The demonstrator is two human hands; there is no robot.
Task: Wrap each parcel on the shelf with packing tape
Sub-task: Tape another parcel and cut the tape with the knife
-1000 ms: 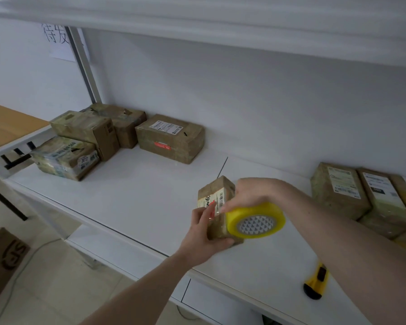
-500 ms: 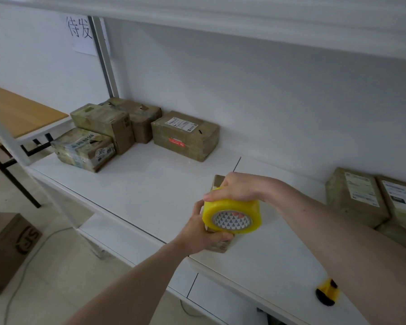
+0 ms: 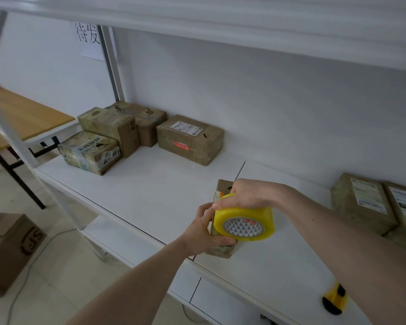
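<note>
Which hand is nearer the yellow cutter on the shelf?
Right. The right hand grips the tape roll, on the cutter's side; the left hand holds the small parcel farther left.

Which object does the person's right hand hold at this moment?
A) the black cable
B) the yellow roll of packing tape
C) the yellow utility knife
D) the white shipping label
B: the right hand grips the yellow roll of packing tape from above.
</note>
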